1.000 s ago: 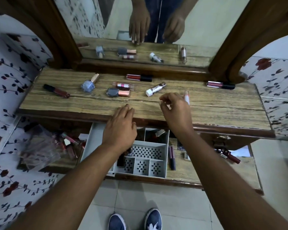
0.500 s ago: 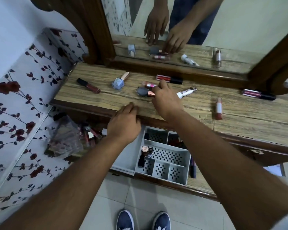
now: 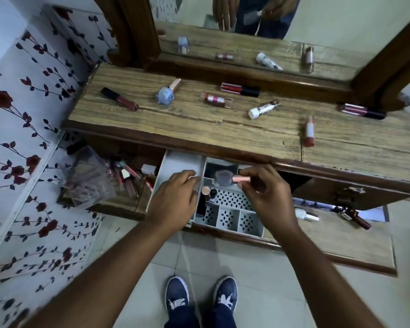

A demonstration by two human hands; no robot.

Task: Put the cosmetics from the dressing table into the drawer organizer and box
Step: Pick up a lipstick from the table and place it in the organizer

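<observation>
Both arms reach forward and down, side by side. The left hand (image 3: 175, 197) has its fingers bent over, knuckles up, holding nothing I can see. The right hand (image 3: 262, 190) is near it, pinching a small nail polish bottle (image 3: 227, 179) by its pink cap, fingers curled.

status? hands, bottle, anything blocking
Right hand pinching grey bottle by its pink cap, over organizer. Left hand on organizer's left edge. Nothing blocking.
</observation>
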